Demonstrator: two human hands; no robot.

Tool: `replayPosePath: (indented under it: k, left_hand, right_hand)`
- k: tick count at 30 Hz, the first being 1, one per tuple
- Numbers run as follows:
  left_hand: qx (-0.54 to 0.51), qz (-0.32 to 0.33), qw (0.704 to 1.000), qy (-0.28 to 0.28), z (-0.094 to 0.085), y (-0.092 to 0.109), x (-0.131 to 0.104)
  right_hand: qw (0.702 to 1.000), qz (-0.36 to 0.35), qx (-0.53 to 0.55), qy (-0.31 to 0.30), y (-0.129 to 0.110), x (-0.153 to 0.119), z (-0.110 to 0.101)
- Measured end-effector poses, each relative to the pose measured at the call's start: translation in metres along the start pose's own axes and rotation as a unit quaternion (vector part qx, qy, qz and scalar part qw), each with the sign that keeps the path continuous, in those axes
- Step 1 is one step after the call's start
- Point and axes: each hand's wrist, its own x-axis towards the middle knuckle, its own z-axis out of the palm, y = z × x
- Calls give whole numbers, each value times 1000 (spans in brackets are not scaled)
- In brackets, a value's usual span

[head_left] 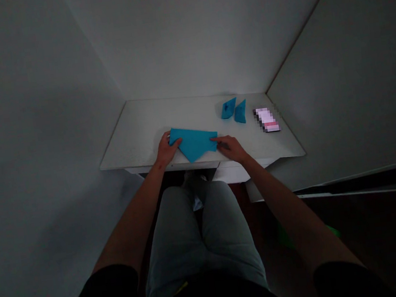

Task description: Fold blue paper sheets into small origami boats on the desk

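Note:
A folded sheet of blue paper (196, 143) lies near the front edge of the white table, with a point toward me at its lower side. My left hand (166, 148) grips its left end, thumb on top and the other fingers at or behind the edge. At the right end, my right hand (231, 147) is closed on the paper, its index finger stretched over the top and the other fingers curled beneath or beside the edge. Farther back stand two small folded blue paper pieces, one on the left (228, 108) and one on the right (240, 112).
A phone (267, 119), blurred out, lies on the right part of the white table (137, 127). Walls (184, 39) close in the table at the back and sides. Below the front edge is a white drawer front (230, 174). My legs (201, 230) are right in front.

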Motion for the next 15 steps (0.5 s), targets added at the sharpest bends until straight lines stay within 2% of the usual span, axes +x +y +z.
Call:
replayPosePath:
  k: [6,11,15]
  left_hand:
    - [-20,-20,1000,-6,2,4,0]
    - [-13,-4,998,-57,2,5,-1]
    - [-47,-11,994,-98,-6,4,-1]
  right_hand:
    - [999,10,18,-26,0,-2,0]
    - [996,3,83,-11,0,-3,0]
    - [993,33,109,0,-2,-2,1]
